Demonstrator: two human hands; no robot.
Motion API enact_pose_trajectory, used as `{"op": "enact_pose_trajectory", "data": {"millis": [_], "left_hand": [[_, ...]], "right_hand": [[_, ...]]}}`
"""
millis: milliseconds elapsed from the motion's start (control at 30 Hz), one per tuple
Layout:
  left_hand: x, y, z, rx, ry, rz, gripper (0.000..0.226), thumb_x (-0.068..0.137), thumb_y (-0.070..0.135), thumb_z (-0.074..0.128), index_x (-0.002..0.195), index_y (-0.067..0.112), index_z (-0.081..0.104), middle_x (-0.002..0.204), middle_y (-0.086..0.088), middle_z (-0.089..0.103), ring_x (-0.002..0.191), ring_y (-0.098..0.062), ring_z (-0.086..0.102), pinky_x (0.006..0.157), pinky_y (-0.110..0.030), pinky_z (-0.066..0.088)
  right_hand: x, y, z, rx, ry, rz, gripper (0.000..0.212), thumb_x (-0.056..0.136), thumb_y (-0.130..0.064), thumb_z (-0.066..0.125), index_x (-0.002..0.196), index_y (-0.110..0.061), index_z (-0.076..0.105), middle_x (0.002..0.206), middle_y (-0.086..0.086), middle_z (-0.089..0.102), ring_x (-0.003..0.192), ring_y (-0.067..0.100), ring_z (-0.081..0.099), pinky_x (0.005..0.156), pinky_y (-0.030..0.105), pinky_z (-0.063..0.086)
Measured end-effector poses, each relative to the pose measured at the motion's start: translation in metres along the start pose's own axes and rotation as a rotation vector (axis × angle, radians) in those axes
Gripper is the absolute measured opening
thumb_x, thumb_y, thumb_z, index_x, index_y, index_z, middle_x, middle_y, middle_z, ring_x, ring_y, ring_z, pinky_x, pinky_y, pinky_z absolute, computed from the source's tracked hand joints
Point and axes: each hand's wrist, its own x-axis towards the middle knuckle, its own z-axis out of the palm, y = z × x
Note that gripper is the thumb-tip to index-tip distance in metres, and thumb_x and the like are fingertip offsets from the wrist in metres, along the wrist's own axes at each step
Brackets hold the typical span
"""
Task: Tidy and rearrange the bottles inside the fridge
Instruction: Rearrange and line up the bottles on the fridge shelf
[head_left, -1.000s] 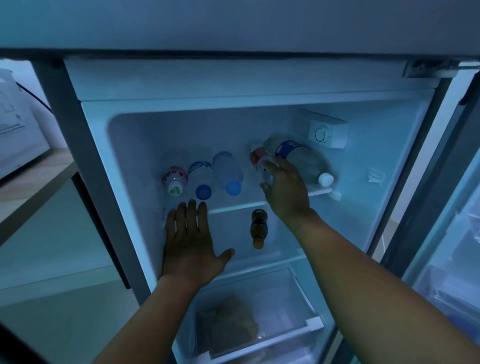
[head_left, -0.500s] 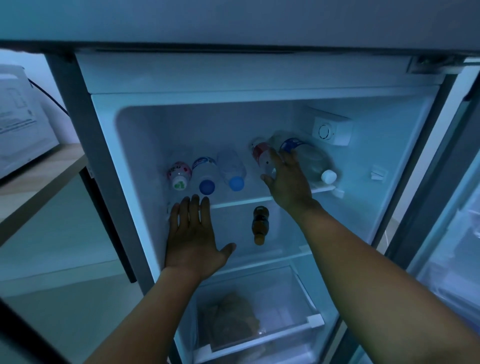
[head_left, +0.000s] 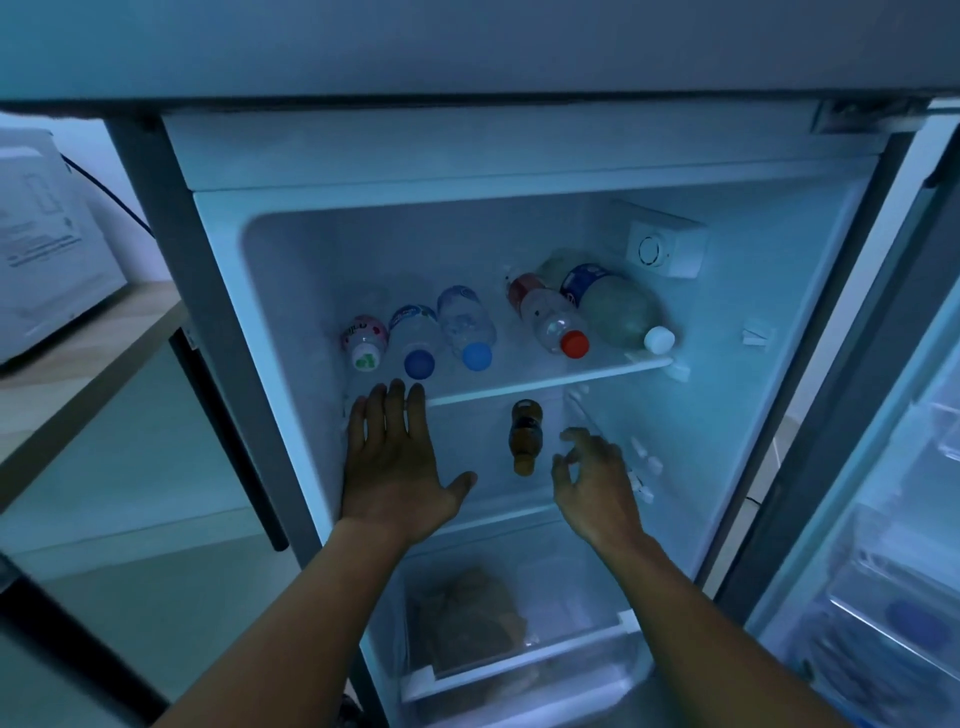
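Your right hand (head_left: 592, 483) is empty, fingers loosely curled and apart, hovering at the lower shelf level. Your left hand (head_left: 397, 457) is flat and spread, holding nothing, fingertips at the front lip of the upper shelf (head_left: 524, 384).

The relation that matters: the small brown bottle (head_left: 525, 435) lies alone on the lower shelf, just to the left of your right hand and between both hands. Its long axis runs front to back, cap end toward you. The right hand is clearly nearer; its fingertips are close beside the bottle but not touching it.

The upper shelf holds five bottles on their sides, caps facing you: a pink-label bottle (head_left: 364, 343), two blue-cap bottles (head_left: 418, 348) (head_left: 467, 332), a red-cap bottle (head_left: 550, 319) and a large white-cap bottle (head_left: 618, 309). The last two are angled, not parallel to the left three.

My read: the brown bottle is next. Reach in from the right and wrap across the body, not the cap; it will likely roll sideways if nudged.
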Motion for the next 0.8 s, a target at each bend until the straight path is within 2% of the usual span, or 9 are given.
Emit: {"op": "enact_pose_trajectory", "data": {"millis": [100,167,300,433,533,667,800], "left_hand": [[0.002,0.001,-0.001,0.001,-0.003,-0.012,0.114,0.075,0.081,0.042,0.153,0.008,0.004,0.162,-0.017,0.008,0.149,-0.033,0.002,0.118,-0.045,-0.013],[0.002,0.002,-0.002,-0.011,-0.005,-0.012,0.114,0.075,0.081,0.042,0.153,0.008,0.002,0.162,-0.017,0.006,0.149,-0.033,0.0,0.117,-0.044,-0.015],[0.001,0.001,-0.005,-0.019,-0.028,-0.006,0.113,0.077,0.08,0.041,0.153,0.008,-0.002,0.162,-0.017,0.002,0.149,-0.033,-0.003,0.116,-0.044,-0.018],[0.003,0.001,-0.002,-0.024,-0.031,-0.004,0.11,0.08,0.077,0.039,0.153,0.008,-0.005,0.163,-0.016,-0.001,0.149,-0.033,-0.006,0.115,-0.045,-0.021],[0.003,0.001,0.0,-0.02,-0.021,-0.007,0.109,0.08,0.077,0.038,0.154,0.008,-0.004,0.163,-0.016,0.0,0.149,-0.033,-0.006,0.114,-0.044,-0.023],[0.004,0.001,0.002,-0.016,-0.024,-0.015,0.107,0.082,0.076,0.036,0.153,0.008,-0.006,0.163,-0.015,-0.002,0.149,-0.033,-0.007,0.114,-0.044,-0.023],[0.004,0.001,0.002,-0.013,-0.036,-0.022,0.107,0.082,0.078,0.033,0.153,0.009,-0.008,0.163,-0.014,-0.005,0.149,-0.032,-0.011,0.113,-0.044,-0.024]], "right_hand": [[0.009,-0.008,0.015,-0.173,-0.294,-0.009,0.045,0.098,-0.036,0.049,0.141,-0.024,0.046,0.105,0.014,0.061,0.104,0.033,0.053,0.085,0.04,0.048],[0.015,-0.01,0.024,-0.305,-0.416,0.017,0.05,0.099,-0.042,0.046,0.146,-0.027,0.038,0.111,0.015,0.058,0.108,0.035,0.052,0.09,0.042,0.045],[0.021,-0.006,0.037,-0.34,-0.564,0.111,0.056,0.097,-0.046,0.046,0.148,-0.025,0.035,0.126,0.013,0.052,0.118,0.034,0.05,0.102,0.047,0.04],[0.02,-0.004,0.04,-0.382,-0.684,0.078,0.065,0.097,-0.047,0.049,0.154,-0.034,0.022,0.139,0.011,0.045,0.129,0.035,0.042,0.106,0.051,0.033],[0.021,-0.009,0.044,-0.37,-0.662,0.111,0.069,0.095,-0.046,0.053,0.153,-0.027,0.022,0.138,0.012,0.046,0.129,0.034,0.041,0.105,0.049,0.033],[0.02,-0.011,0.049,-0.349,-0.605,0.138,0.075,0.093,-0.044,0.055,0.154,-0.027,0.015,0.136,0.012,0.045,0.126,0.034,0.043,0.101,0.048,0.035],[0.016,-0.011,0.054,-0.347,-0.56,0.13,0.068,0.094,-0.04,0.054,0.152,-0.025,0.023,0.141,0.011,0.038,0.126,0.033,0.043,0.1,0.046,0.034]]}}
